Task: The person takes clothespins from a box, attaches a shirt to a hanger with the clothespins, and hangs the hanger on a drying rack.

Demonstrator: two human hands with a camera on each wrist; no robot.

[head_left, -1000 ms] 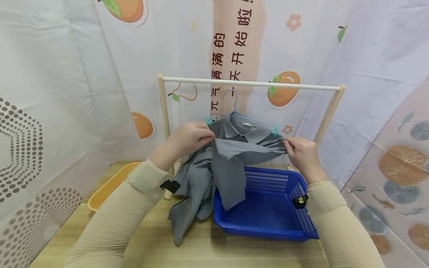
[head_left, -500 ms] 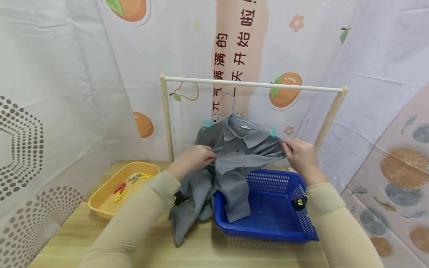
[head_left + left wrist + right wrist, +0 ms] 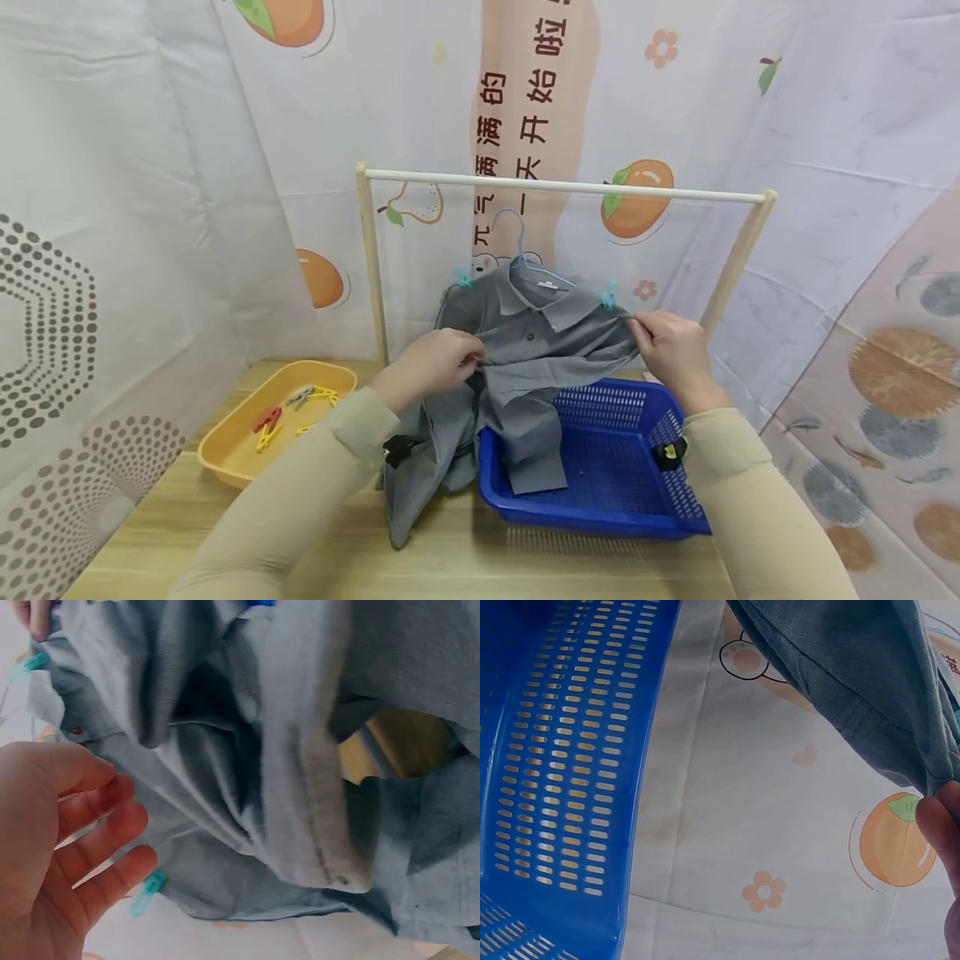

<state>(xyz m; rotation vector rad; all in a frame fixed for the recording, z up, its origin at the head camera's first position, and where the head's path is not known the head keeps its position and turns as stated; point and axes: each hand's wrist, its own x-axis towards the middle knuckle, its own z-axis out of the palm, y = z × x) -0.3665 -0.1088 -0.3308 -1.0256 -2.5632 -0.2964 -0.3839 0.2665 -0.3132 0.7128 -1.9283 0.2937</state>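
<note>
A grey collared shirt hangs bunched on a light blue hanger, its collar upright and a button on its front. My right hand pinches the shirt's edge near its right shoulder; the right wrist view shows cloth between thumb and finger. My left hand is close against the shirt's front. In the left wrist view its fingers are loosely bent with gaps between them, and no cloth shows in them. Teal clothespins sit at both shoulders. The shirt's lower part spills over the blue basket's left edge.
A blue perforated basket stands on the wooden table, below the shirt. At left, a yellow tray holds several clothespins. A rack with a white bar and wooden posts stands behind, before printed curtains.
My left hand has come down from near the left shoulder to the shirt's front. The raised front flap has dropped lower into the basket. My right hand keeps its pinch.
</note>
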